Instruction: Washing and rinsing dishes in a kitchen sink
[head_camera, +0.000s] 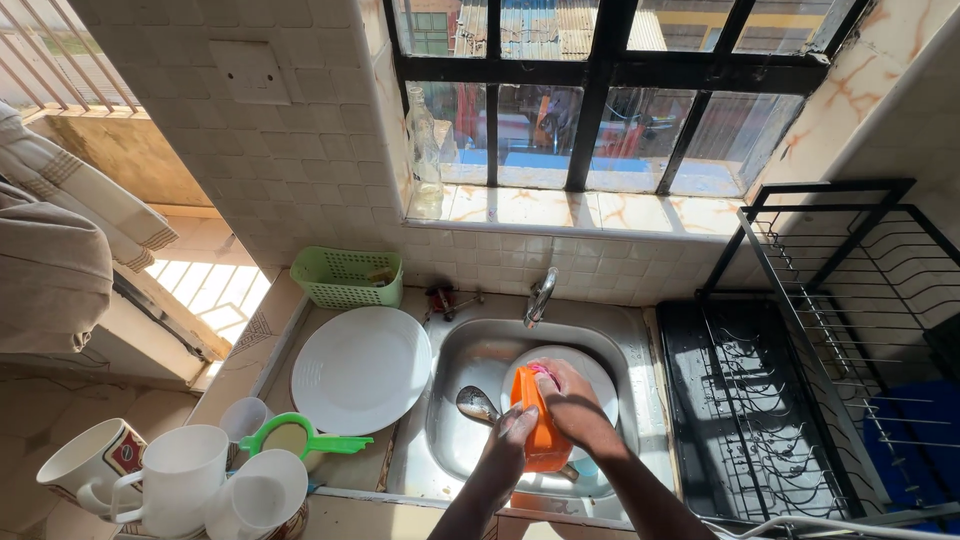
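Two hands work over one metal sink (455, 440). The left hand (512, 432) is closed around the side of one orange cup (540, 425) and holds it just above the sink bowl. The right hand (562, 392) is curled over the top of the cup, with a bit of pink sponge (545, 372) under its fingers. One white plate (590, 372) lies in the sink under the cup. One spoon (476, 404) lies in the sink too, just left of the cup. One tap (540, 297) stands behind the sink.

On the desk to the left lies one big white plate (362, 368). One green basket (347, 276) sits behind it by the wall. Near the front are four white mugs (180, 475) close together and one green strainer (295, 437). One black dish rack (800, 370) stands to the right of the sink. One glass bottle (426, 155) stands on the window sill.
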